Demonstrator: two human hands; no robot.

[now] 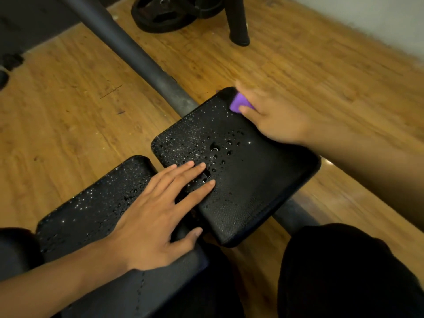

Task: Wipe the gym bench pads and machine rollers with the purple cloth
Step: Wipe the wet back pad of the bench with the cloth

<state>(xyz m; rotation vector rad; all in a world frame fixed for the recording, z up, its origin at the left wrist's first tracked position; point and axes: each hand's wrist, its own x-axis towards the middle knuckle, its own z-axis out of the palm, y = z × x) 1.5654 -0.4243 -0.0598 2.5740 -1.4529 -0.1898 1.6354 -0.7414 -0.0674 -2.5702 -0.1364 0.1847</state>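
Two black bench pads lie side by side, both speckled with water drops. The larger pad [247, 161] is at centre right, the narrower pad [91, 203] at lower left. My right hand [273, 115] grips the purple cloth [239, 103] and presses it on the far corner of the larger pad. Only a small part of the cloth shows past my fingers. My left hand [160, 212] lies flat with straight fingers across the gap between the two pads.
A thick black frame tube [128, 49] runs diagonally from the top left under the pads. Black weight plates [165, 13] and a black post [238, 21] stand on the wooden floor [298, 53] at the top. My dark-trousered knee [344, 271] is at lower right.
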